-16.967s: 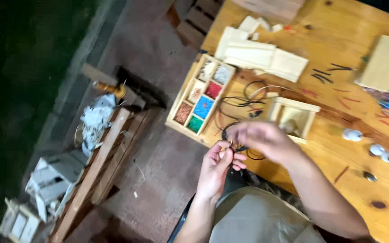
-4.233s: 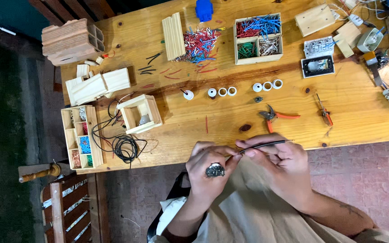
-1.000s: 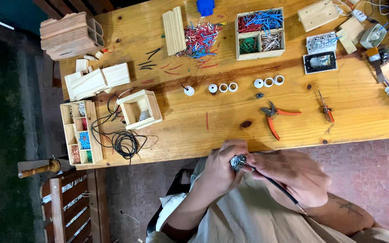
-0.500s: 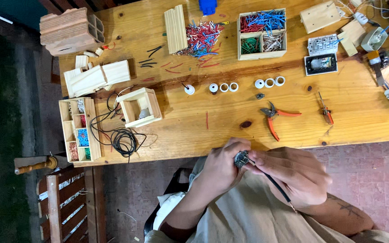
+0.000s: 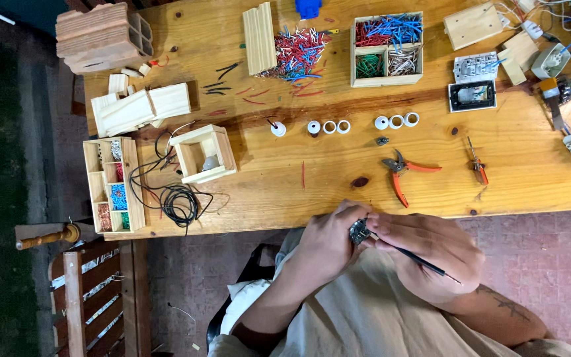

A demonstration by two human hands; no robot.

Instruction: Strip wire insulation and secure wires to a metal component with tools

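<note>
Just below the front edge of the wooden workbench (image 5: pixel 338 178), my left hand (image 5: pixel 328 241) pinches a small round dark metal part (image 5: pixel 359 231) over my lap. My right hand (image 5: pixel 431 254) meets it from the right and grips a thin black tool or wire (image 5: pixel 424 264) that slants down to the right. The tip of that tool touches the small part. Both hands press close together.
On the bench lie orange-handled cutters (image 5: pixel 404 173), a small red screwdriver (image 5: pixel 477 165), a row of white rings (image 5: pixel 365 124), a divided box of coloured wires (image 5: pixel 386 41), a small open wooden box (image 5: pixel 203 153) with coiled black wire (image 5: pixel 176 201), and wall switch parts (image 5: pixel 474 80). A wooden chair (image 5: pixel 90 291) stands lower left.
Four seconds ago I held the black tool level above the part; since then the hands have closed together, with the tool slanting down right. In the last second they barely moved.
</note>
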